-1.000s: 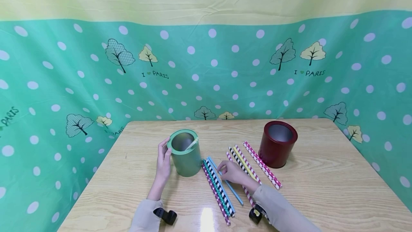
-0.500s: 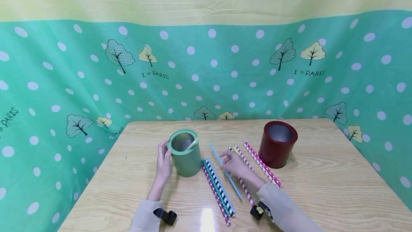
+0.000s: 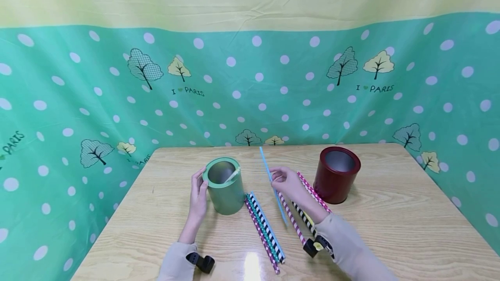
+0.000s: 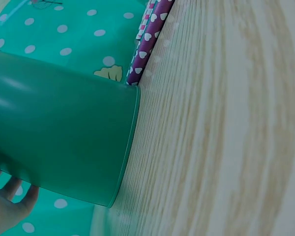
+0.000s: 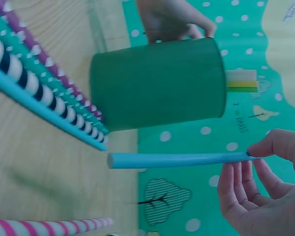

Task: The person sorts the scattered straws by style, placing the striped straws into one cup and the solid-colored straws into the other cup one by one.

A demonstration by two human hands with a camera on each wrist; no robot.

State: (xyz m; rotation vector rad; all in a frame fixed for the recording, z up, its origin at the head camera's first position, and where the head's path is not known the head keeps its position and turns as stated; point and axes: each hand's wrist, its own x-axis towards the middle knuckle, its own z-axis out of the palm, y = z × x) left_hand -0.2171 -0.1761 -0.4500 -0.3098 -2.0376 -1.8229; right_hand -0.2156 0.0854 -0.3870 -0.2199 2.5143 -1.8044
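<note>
In the head view my left hand [image 3: 198,196] holds the green can [image 3: 226,196] at its left side, fingers near the rim; the can stands upright. Pale straws [image 3: 233,174] lean out of its mouth. My right hand [image 3: 287,180] pinches a light blue paper straw [image 3: 265,160] between thumb and fingers near one end. In the right wrist view this straw [image 5: 177,161] is raised off the table, its free end beside the can's base. A row of patterned straws [image 3: 262,231], purple, teal, black-striped and blue, lies between the hands.
Under my right forearm lie more straws, pink-striped [image 3: 293,219], black-striped and yellow. Pink straws [image 3: 308,185] lie by a dark red can [image 3: 337,177] at the right. A green dotted curtain [image 3: 250,86] hangs behind the wooden table [image 3: 394,211].
My right hand has lifted the light blue straw from beside the row and moved it up and away, tilting it more upright. My left hand stays at the green can.
</note>
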